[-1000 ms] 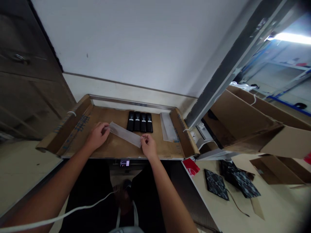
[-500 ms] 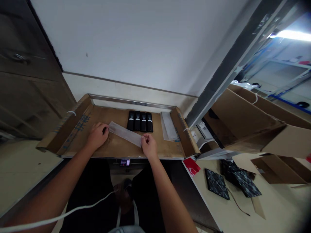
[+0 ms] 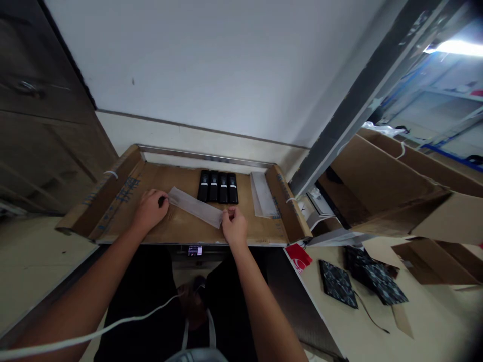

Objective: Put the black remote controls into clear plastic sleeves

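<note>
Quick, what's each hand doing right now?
Left hand: closed, pinching one end of a translucent strip.
Right hand: closed, pinching the strip's other end.

A plain white wall (image 3: 226, 65) is filling the upper middle, a small dark mark (image 3: 133, 81) showing on it. Along its foot, a cream band (image 3: 188, 134) is running beneath a thin dark line. At the left, a brown door (image 3: 45, 136) is standing beside the wall, its metal handle (image 3: 28, 87) gleaming faintly. At the right, a scuffed grey post (image 3: 349, 113) is slanting through the view. Beyond it, a bright tube light (image 3: 460, 48) is shining above pale shelves (image 3: 449, 94). Pale floor (image 3: 30, 251) is showing at the lower left.
</note>
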`<action>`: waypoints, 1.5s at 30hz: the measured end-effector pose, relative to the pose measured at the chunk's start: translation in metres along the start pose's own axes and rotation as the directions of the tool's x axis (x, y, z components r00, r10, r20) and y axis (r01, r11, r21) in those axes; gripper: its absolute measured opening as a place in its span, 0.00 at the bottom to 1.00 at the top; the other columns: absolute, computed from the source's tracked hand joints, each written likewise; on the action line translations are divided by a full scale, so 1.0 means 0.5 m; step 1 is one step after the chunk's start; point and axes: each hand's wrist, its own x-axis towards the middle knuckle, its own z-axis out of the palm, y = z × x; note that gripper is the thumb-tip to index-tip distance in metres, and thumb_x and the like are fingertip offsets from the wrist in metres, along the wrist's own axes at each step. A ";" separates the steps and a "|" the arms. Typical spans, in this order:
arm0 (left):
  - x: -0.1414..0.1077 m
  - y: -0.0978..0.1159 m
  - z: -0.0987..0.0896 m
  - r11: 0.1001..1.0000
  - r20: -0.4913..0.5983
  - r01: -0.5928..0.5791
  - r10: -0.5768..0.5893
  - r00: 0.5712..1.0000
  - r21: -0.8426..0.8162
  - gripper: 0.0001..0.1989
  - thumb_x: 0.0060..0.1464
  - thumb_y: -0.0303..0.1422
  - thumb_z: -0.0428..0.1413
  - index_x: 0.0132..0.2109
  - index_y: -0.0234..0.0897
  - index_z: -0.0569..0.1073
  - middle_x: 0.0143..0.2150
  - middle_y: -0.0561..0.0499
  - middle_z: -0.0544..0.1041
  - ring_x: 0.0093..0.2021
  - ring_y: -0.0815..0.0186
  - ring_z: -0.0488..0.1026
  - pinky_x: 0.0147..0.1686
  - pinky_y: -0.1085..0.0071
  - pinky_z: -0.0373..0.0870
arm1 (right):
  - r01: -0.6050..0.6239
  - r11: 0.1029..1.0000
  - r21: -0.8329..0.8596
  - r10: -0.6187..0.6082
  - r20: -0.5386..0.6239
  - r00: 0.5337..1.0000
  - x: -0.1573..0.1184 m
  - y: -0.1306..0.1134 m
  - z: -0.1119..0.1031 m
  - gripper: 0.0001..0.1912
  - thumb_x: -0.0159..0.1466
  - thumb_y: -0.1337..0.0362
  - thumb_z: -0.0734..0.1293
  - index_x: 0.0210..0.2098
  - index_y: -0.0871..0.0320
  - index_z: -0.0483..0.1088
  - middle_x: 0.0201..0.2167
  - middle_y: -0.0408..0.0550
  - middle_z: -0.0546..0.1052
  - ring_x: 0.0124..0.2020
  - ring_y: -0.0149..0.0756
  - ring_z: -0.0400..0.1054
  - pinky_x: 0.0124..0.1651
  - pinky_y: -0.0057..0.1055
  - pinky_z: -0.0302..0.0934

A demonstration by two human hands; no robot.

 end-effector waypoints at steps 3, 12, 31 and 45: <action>-0.001 -0.002 0.001 1.000 -0.002 -0.008 0.008 1.000 -0.005 0.09 0.57 0.34 0.50 0.38 0.39 0.74 0.42 0.43 0.77 0.47 0.54 0.72 0.52 0.58 0.67 | 0.006 1.000 -0.009 -0.006 0.004 1.000 -0.001 -0.002 0.000 0.12 0.64 0.56 0.65 0.40 0.57 0.73 0.25 0.45 0.78 0.29 0.39 0.73 0.35 0.32 0.60; -0.002 -0.004 0.003 1.000 -0.014 -0.004 0.004 1.000 -0.030 0.10 0.57 0.34 0.49 0.39 0.38 0.75 0.42 0.43 0.76 0.47 0.53 0.71 0.51 0.57 0.67 | -0.041 0.986 0.161 0.022 0.118 0.993 -0.002 0.003 0.006 0.14 0.60 0.57 0.67 0.43 0.57 0.73 0.23 0.42 0.78 0.24 0.36 0.71 0.30 0.29 0.62; -0.005 -0.013 0.005 0.999 -0.023 0.025 -0.026 0.999 -0.028 0.08 0.55 0.33 0.51 0.38 0.39 0.74 0.41 0.44 0.77 0.47 0.54 0.72 0.53 0.58 0.67 | -0.052 0.965 0.258 0.018 0.136 0.991 0.010 0.027 0.010 0.11 0.63 0.58 0.64 0.40 0.57 0.73 0.26 0.45 0.78 0.24 0.35 0.71 0.27 0.29 0.64; -0.196 0.033 -0.151 0.889 -0.013 0.237 -0.263 0.965 -0.392 0.17 0.59 0.49 0.51 0.44 0.43 0.73 0.44 0.48 0.80 0.45 0.57 0.77 0.50 0.62 0.74 | -0.313 0.929 0.198 0.207 0.422 0.882 -0.309 0.156 -0.314 0.13 0.59 0.50 0.73 0.36 0.51 0.76 0.27 0.47 0.76 0.27 0.37 0.71 0.28 0.32 0.68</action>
